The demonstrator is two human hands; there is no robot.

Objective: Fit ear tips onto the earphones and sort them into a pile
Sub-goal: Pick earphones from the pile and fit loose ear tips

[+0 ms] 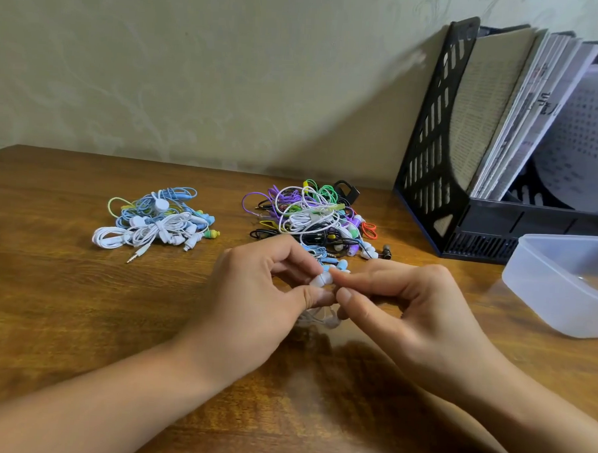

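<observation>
My left hand (264,293) pinches a white earbud (322,279) between thumb and forefinger. My right hand (410,306) meets it from the right, its thumb and forefinger pinched at the bud's tip; whatever they hold is too small to see. The bud's white cord (321,318) hangs below both hands. A tangled pile of multicoloured earphones (311,216) lies just behind my hands. A smaller pile of white and light blue earphones (157,220) lies to the left on the wooden table (64,301).
A translucent plastic container (562,282) sits at the right edge of the table. A black file rack (465,148) with papers and booklets stands against the wall at the back right. A black clip (347,190) lies behind the coloured pile.
</observation>
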